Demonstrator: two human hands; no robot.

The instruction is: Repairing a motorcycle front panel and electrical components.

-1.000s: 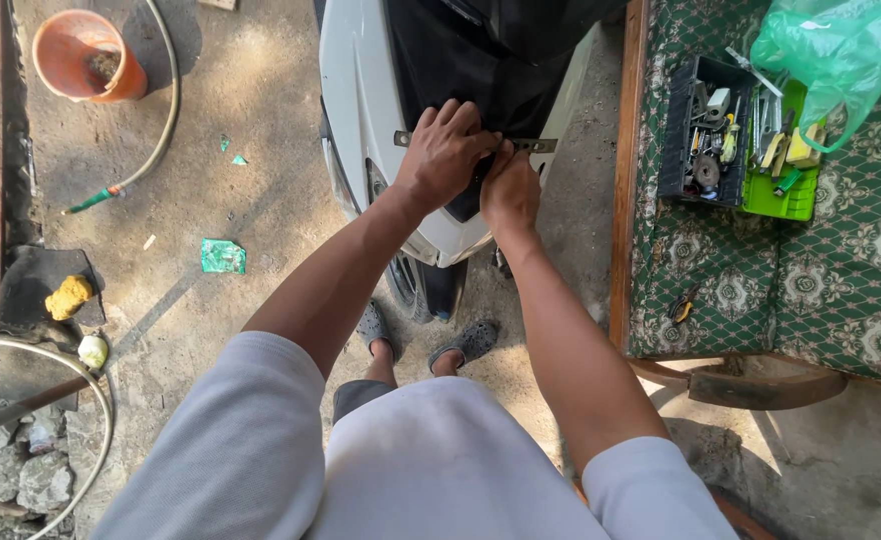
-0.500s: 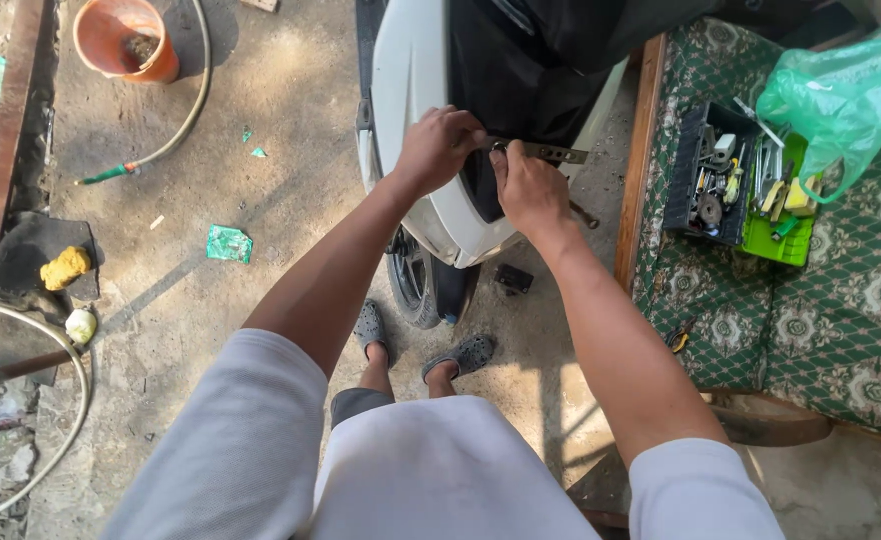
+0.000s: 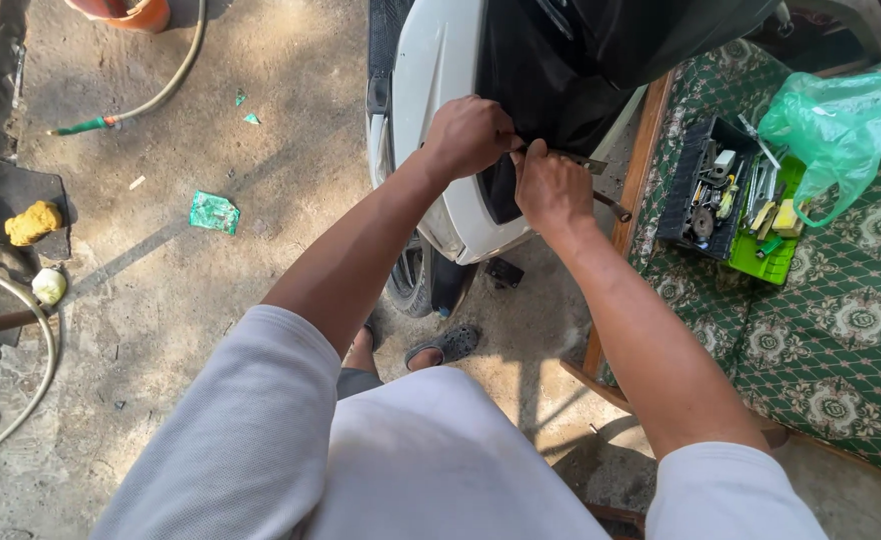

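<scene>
Hands met at the scooter's white rear panel: your left hand was fisted, steadying its edge, while your right hand gripped a slim metal tool, the open toolbox close by.

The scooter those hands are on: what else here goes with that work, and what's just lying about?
In use: left hand and right hand on the white scooter panel, a metal tool at the right hand.

Lying about: toolbox, green bag, hose, yellow sponge, green wrapper.
</scene>
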